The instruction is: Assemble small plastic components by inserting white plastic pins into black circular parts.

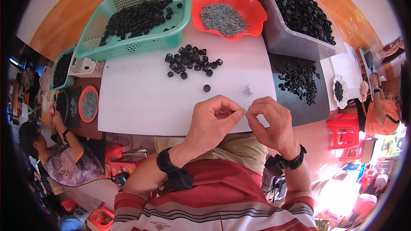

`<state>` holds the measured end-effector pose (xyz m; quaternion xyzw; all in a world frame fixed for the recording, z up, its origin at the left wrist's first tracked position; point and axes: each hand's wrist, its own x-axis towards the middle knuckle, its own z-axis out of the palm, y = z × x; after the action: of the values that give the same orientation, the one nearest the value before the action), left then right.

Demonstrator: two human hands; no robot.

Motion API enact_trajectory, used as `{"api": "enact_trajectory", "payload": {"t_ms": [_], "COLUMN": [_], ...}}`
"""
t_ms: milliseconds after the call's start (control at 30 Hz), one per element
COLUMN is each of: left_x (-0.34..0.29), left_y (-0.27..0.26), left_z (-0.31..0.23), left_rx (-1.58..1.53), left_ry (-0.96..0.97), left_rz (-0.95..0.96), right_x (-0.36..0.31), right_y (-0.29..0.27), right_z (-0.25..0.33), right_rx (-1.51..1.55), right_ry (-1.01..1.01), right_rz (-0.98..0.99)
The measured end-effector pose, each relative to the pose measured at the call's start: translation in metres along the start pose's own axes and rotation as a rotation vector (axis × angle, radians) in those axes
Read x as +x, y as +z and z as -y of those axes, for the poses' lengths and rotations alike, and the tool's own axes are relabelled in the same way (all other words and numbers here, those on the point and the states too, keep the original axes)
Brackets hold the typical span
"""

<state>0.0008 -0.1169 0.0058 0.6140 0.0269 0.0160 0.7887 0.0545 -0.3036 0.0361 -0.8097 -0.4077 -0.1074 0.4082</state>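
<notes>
My left hand [212,119] and my right hand [272,122] meet over the white work surface [141,98] near its front edge. Thumb and forefinger of each are pinched together, with the tips almost touching. Whatever lies between them is too small to make out. Just beyond my right fingers rests a little heap of thin grey metal pieces [248,90]. A single round black cap [206,88] lies beyond my left hand. Farther back is a loose cluster of black plastic caps [184,63], some showing hollow sides.
At the back stand a green basket [128,42] of black parts, a red bowl [199,0] of grey metal pieces and a clear bin [287,45] of black parts. Small black pieces [299,81] cover a dark mat at right. Other people [60,162] sit working on both sides.
</notes>
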Motion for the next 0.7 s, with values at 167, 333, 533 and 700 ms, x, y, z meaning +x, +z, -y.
{"api": "enact_trajectory", "payload": {"t_ms": [167,333,533,700], "left_x": [0.001,0.002,0.004,0.008], "left_y": [0.001,0.002,0.005,0.011], "left_z": [-0.002,0.001,-0.008,-0.006], "left_rx": [-0.026,0.007,0.209,0.349], "left_ry": [-0.006,0.009,-0.010,0.105], "left_rz": [0.023,0.020,0.036,0.020], "right_x": [-0.001,-0.003,-0.005,-0.007], "right_y": [-0.001,0.000,0.002,0.003], "right_z": [-0.005,-0.008,-0.009,-0.013], "right_rx": [0.067,0.080,-0.147,-0.208], "right_ry": [0.020,0.030,-0.030,0.047], "right_rz": [0.032,0.025,0.026,-0.027]}}
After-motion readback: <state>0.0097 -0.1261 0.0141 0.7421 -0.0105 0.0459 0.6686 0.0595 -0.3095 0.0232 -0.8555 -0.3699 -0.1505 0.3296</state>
